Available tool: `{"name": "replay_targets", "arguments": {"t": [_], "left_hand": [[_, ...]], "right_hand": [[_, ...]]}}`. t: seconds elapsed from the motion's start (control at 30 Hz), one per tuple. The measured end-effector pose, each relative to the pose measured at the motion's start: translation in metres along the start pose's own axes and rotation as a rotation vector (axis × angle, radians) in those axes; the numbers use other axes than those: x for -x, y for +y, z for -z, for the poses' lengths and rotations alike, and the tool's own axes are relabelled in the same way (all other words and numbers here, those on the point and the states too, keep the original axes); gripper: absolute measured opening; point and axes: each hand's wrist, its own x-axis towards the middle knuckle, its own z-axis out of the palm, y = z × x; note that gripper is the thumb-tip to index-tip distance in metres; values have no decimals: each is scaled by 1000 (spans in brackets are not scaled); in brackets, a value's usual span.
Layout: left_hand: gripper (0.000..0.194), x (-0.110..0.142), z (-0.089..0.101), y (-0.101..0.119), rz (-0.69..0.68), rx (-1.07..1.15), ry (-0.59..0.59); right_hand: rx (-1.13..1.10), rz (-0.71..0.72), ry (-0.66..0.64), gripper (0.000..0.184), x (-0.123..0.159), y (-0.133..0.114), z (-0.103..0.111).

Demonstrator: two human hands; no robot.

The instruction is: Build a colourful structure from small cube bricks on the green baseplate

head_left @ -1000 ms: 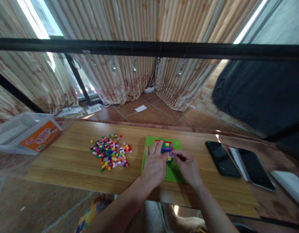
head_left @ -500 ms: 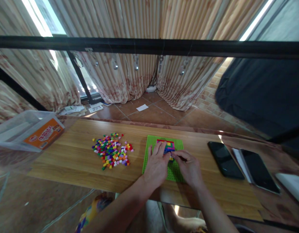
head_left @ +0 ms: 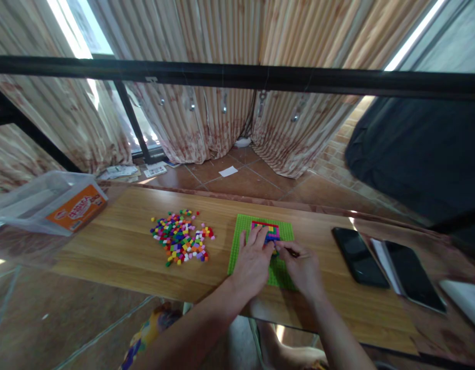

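A green studded baseplate (head_left: 237, 252) lies on the wooden board, with a block of small coloured bricks (head_left: 273, 230) built on it, edged in red at the far side. My left hand (head_left: 252, 259) rests over the left part of these bricks, fingers stretched out and its thumb close to my right fingertips. At the near right corner of the bricks, my right hand (head_left: 302, 267) has thumb and forefinger pinched together. What they pinch is too small and too covered to make out. Left of the baseplate is a loose pile of tiny coloured bricks (head_left: 183, 239).
A clear plastic box (head_left: 29, 205) with an orange label stands at the board's left end. To the right lie a black phone (head_left: 360, 257) and a second dark phone (head_left: 414, 275) over something white. A black bar (head_left: 237, 74) crosses in front of the curtains.
The whole view has shifted slightly, so things appear a little further right. Both hands keep nearly the same place over the bricks, the right still pinching at their near corner.
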Motion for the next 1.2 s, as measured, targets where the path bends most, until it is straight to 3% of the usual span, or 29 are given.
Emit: {"name": "replay_targets", "arguments": {"t": [0.1, 0.2, 0.3, 0.4, 0.53, 0.63, 0.83, 1.0, 1.2], "left_hand": [[29, 1, 4, -2, 0, 53, 38], [29, -1, 13, -12, 10, 130, 137], [28, -6, 28, -37, 98, 197, 268], [26, -8, 48, -73, 252, 218, 314], [24, 4, 77, -121, 472, 115, 73], [21, 19, 92, -145, 577, 37, -61], [27, 28, 95, -160, 713, 69, -54], [30, 26, 92, -156, 650, 122, -5], [31, 32, 101, -156, 687, 116, -17]], "right_hand": [[-21, 7, -22, 20, -3, 2, 4], [-99, 7, 113, 20, -8, 1, 10], [-202, -6, 330, 24, -12, -2, 12], [-190, 25, 393, 26, -11, -8, 8], [-19, 148, 292, 22, 0, -18, -5], [64, 280, 174, 19, 11, -28, -18], [110, 524, -180, 17, 24, -42, -59], [209, 479, -334, 19, 29, -46, -93], [270, 505, -443, 19, 36, -55, -120]]}}
